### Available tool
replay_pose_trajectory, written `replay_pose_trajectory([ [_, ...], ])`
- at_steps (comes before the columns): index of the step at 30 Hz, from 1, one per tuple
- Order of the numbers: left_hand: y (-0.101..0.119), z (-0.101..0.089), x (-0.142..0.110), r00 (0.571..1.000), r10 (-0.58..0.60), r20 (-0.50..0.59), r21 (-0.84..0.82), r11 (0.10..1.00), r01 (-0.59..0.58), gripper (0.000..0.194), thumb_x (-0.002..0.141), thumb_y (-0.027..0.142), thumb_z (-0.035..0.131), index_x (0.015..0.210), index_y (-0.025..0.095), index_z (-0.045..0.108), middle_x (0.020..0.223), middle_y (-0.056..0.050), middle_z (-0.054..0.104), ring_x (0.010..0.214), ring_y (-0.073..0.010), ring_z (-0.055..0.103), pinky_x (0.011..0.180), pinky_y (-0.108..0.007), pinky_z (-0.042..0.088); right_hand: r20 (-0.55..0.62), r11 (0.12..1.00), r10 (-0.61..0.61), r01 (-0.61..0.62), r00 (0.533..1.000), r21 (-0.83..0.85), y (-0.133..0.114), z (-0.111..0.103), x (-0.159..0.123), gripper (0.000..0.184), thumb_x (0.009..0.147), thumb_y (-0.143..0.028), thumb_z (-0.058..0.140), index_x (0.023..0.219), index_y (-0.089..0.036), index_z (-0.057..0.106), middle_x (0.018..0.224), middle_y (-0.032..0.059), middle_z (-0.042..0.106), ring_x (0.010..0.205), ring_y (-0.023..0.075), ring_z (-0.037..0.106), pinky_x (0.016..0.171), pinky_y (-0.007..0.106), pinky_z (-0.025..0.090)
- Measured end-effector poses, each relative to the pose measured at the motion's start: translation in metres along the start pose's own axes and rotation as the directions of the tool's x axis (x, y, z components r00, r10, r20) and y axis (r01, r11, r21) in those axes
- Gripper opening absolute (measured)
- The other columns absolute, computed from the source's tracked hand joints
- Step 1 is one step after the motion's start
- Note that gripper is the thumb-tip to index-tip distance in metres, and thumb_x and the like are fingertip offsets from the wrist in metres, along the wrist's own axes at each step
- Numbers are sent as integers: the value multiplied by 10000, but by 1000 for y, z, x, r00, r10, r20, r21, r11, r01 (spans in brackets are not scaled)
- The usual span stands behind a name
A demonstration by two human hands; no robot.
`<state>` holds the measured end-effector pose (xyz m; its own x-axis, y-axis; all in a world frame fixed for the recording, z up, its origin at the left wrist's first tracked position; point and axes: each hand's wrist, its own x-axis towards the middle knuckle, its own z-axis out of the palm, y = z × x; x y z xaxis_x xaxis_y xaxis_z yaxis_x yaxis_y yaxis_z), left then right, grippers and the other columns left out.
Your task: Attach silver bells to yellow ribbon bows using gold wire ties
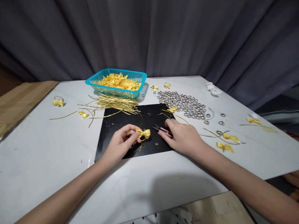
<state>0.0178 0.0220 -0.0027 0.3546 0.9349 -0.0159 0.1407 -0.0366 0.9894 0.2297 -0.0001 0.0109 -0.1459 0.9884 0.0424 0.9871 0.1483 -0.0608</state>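
Observation:
My left hand (pixel 125 137) pinches a yellow ribbon bow (pixel 146 133) between thumb and fingertips, over a black mat (pixel 130 121). Thin gold wire hangs from beneath this bow. On the mat's right part, my right hand (pixel 183 135) has its fingers closed around small pliers (pixel 161 128) with dark jaws and pinkish handles. The jaws point left, towards the bow, and lie apart from it. My fingers hide much of the handles. Just beyond the right hand, another yellow bow (pixel 172 109) lies near the mat's far right corner, with gold wire beside it.
A turquoise basket (pixel 116 92) of yellow bows stands at the back, behind a pile of gold wires (pixel 116 103). Many silver beads (pixel 184 104) are heaped to its right. Loose bows (pixel 225 147) and wires lie at both sides. Crumpled white tissue (pixel 213 89) sits far right.

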Motion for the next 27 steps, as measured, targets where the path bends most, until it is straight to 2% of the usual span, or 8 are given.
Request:
replay_pose_trajectory([
  [3,1,0,0,1000,-9,10,-15,1000,9,124,783,296,572,799,175,594,595,19,594,550,-112,560,533,-231,444,-100,951,-111,135,989,277,-6,-10,6,268,852,-390,507,983,-161,560,960,96,609,678,154,533,546,258,312],
  [5,1,0,0,1000,-13,19,-34,999,14,132,780,303,575,799,173,587,580,26,577,536,-108,545,527,-229,436,-81,787,-216,223,973,575,-14,-13,13,253,853,-384,515,971,-171,581,880,52,600,592,105,473,528,235,333],
  [9,1,0,0,999,-5,46,-50,999,7,154,780,322,578,805,170,580,545,40,542,510,-98,510,524,-226,415,62,463,-230,54,971,885,-31,-5,26,191,831,-348,537,801,-160,553,656,-22,507,465,58,332,435,206,253],
  [13,2,0,0,998,8,54,-12,1000,-8,198,775,365,584,730,174,560,501,48,513,472,-94,479,495,-222,395,159,327,-76,-126,984,936,-37,8,26,193,850,-358,497,775,-181,481,529,-78,350,416,56,283,383,190,198],
  [17,2,2,-2,998,19,-61,9,1000,-18,207,788,362,583,704,177,546,550,21,592,501,-100,514,501,-218,423,147,216,80,-161,986,963,-40,12,14,281,864,-411,455,704,-181,434,561,-70,393,387,32,294,347,165,239],
  [20,-1,5,-6,984,96,-151,66,994,-86,171,790,335,600,728,178,574,762,-33,692,674,-140,624,587,-244,483,177,123,26,-178,984,976,-48,12,7,317,842,-472,469,738,-172,475,633,-48,485,358,18,331,317,161,293],
  [22,-3,6,-10,973,192,-128,173,970,-168,134,796,312,603,760,183,604,919,-68,709,835,-184,651,682,-289,505,184,83,-31,-181,982,980,-51,11,5,299,810,-473,521,825,-175,502,606,-62,495,336,23,350,305,164,327],
  [27,-3,7,-18,930,367,-18,404,853,-329,109,761,283,653,835,204,664,1010,-73,695,945,-209,630,818,-349,486,142,121,-61,-134,988,984,-48,10,5,257,857,-433,455,822,-179,473,376,-122,357,304,46,347,326,145,316],
])
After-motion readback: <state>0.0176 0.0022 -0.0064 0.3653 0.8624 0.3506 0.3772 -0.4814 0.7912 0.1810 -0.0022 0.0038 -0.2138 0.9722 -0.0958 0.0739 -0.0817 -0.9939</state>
